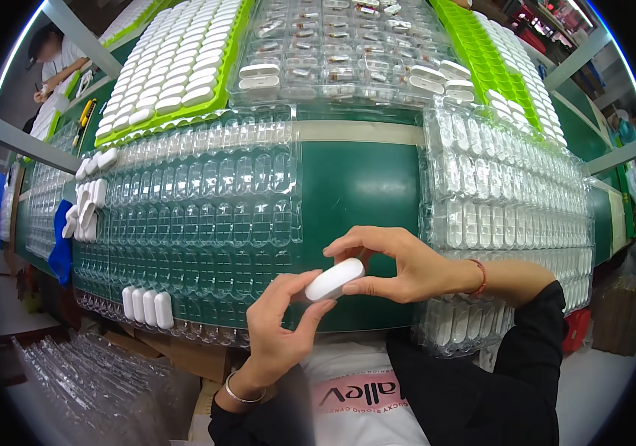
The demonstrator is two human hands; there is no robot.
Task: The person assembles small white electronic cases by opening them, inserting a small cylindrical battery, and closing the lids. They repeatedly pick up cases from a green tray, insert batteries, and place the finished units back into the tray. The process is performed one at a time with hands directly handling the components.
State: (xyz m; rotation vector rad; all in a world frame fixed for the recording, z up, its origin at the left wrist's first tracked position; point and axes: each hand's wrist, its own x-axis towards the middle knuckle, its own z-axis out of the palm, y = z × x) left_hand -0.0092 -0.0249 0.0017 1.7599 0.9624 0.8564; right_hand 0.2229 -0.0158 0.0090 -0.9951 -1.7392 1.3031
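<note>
A white, rounded oblong case (335, 279), which looks like an earbud case, is held tilted above the green table (359, 195) near its front edge. My left hand (281, 321) pinches its lower left end between thumb and fingers. At the upper right end, my right hand (401, 267) has its thumb and fingers closed on the same case. The case looks closed; its underside is hidden. To the left lies a clear plastic tray (206, 236), with several white cases (147, 308) in its front left slots.
Stacked clear trays (508, 189) with white pieces stand at right. Bright green trays (217, 93) of white cases lie far left and far right. Between them, a clear tray (318, 44) carries small parts and opened cases (258, 77). A blue cloth-like item (60, 249) lies at left; beyond sits another person (63, 63).
</note>
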